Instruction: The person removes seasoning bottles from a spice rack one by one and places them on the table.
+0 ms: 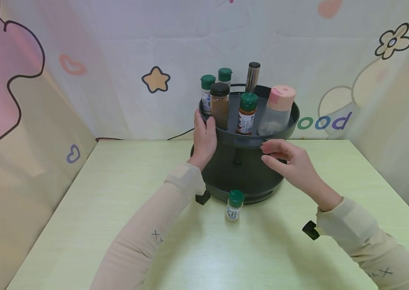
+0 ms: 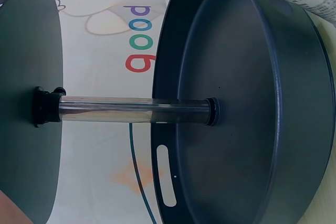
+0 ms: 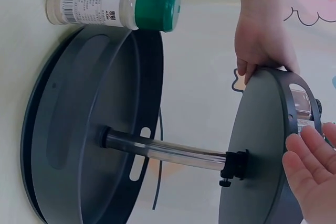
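A dark two-tier spice rack has an upper tray joined to a lower tray by a metal post. My left hand grips the upper tray's left side; in the right wrist view its fingers bend at the edge. Before the front handle, my right hand has loosely bent fingers, nothing between them; whether they touch the rim I cannot tell. Upstairs stand a green-capped red spice jar, a black-capped brown jar and a pink-lidded clear container. The lower tray's visible floor is bare.
A green-capped white spice bottle stands on the pale table, just before the lower tray. Two green-capped bottles, one the left bottle, stand at the upper tray's back left. A printed curtain hangs behind; a dark cable runs along it.
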`<move>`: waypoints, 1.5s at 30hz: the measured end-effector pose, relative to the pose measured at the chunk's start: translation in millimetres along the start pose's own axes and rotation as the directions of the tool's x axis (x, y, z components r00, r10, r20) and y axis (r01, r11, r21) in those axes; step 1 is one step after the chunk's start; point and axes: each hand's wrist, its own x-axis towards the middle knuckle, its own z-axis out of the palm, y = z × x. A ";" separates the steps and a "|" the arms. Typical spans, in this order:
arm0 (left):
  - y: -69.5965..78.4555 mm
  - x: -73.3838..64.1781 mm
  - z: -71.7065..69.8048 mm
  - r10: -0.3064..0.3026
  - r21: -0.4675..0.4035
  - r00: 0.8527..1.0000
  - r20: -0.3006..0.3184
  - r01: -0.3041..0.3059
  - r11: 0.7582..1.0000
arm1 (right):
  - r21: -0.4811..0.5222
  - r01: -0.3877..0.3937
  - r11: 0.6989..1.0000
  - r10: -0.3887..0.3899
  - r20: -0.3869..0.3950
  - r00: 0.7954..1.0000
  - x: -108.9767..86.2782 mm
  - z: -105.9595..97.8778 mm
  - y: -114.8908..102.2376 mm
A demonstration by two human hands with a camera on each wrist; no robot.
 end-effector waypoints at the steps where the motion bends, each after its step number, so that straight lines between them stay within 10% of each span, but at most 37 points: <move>1: -0.1 -0.1 0.0 -0.002 0.001 1.000 0.000 0.002 1.000 | 0.005 0.002 1.000 -0.002 -0.012 1.000 0.1 -0.8 -0.4; 18: 0.2 0.7 -0.7 0.003 -0.006 1.000 0.008 -0.003 1.000 | 0.049 0.012 0.999 -0.003 -0.189 0.982 5.8 -11.9 -1.5; 31: 1.1 0.8 -0.7 0.006 0.006 1.000 0.012 -0.006 1.000 | 0.139 0.049 0.989 0.007 -0.378 0.926 17.8 -16.9 -1.1; 45: 1.5 0.1 -1.0 0.006 0.004 1.000 0.014 -0.006 1.000 | 0.157 -0.038 0.987 0.097 -0.383 0.919 31.9 -21.3 0.0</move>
